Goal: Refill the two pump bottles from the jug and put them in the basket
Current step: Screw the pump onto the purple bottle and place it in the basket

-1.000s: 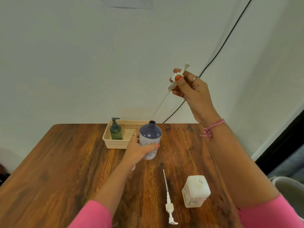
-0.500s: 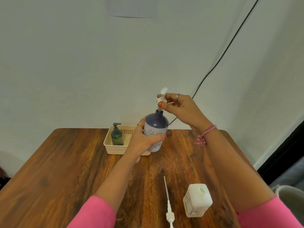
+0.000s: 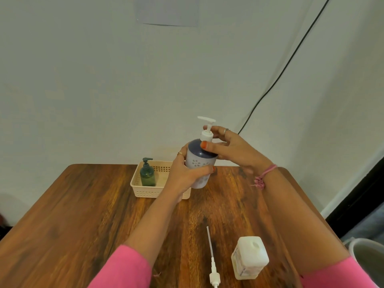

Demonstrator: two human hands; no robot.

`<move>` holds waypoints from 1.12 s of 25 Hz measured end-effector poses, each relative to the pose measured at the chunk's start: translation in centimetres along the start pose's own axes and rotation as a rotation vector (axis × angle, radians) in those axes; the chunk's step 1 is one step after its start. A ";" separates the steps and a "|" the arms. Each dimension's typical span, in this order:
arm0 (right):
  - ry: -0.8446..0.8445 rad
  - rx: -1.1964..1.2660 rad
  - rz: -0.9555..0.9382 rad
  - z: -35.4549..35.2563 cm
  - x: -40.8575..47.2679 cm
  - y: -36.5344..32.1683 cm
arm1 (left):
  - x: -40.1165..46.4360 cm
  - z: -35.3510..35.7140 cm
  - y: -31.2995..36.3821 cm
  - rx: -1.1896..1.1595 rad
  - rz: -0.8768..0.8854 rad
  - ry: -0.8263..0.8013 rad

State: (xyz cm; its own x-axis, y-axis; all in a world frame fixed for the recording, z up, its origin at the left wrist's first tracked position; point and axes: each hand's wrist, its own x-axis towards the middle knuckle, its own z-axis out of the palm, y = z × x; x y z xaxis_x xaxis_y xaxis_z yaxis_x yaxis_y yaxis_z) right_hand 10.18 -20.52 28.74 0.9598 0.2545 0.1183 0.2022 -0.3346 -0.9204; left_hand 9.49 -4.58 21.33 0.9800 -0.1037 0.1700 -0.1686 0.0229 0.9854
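Note:
A blue and white pump bottle (image 3: 198, 163) is held in the air above the table, in front of the basket. My left hand (image 3: 182, 175) grips its body. A white pump head (image 3: 206, 127) sits in its neck, and the fingers of my right hand (image 3: 226, 146) are around the pump's collar. A small green pump bottle (image 3: 147, 173) stands in the left part of the cream basket (image 3: 145, 192). The white jug (image 3: 249, 258) stands at the front right of the table with its cap off.
A spare white pump with a long tube (image 3: 212, 260) lies on the wooden table (image 3: 83, 215) left of the jug. A grey bin (image 3: 367, 258) sits off the table's right edge. A black cable (image 3: 280, 73) runs down the wall.
My right hand came down with the pump and slid its tube into the bottle's neck; the pump now sits on the bottle. My left hand lifted the bottle a little.

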 end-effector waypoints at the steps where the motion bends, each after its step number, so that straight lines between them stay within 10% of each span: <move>1: -0.046 0.064 -0.006 -0.3 -0.2 0.2 | 0.0 0.0 0.1 0.011 0.003 -0.003; 7: 0.387 0.178 -0.023 3.8 0.3 0.9 | -0.2 0.8 0.1 0.017 0.018 0.023; 11: 0.058 0.385 0.026 1.4 0.0 1.4 | -0.3 0.2 0.0 0.005 0.012 0.030; 16: 0.273 0.339 0.019 3.8 0.4 1.0 | -0.3 -0.6 0.4 0.034 0.033 0.023; 28: 0.073 0.376 0.038 5.0 2.3 -0.1 | 0.6 -3.8 0.7 0.079 0.006 0.038</move>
State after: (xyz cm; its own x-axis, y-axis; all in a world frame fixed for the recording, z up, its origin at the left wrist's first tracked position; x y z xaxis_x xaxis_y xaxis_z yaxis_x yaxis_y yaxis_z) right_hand 11.38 -15.39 27.23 0.9794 0.1780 0.0954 0.0938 0.0174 -0.9954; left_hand 10.32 -0.88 22.14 0.9820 -0.0664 0.1771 -0.1808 -0.0552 0.9820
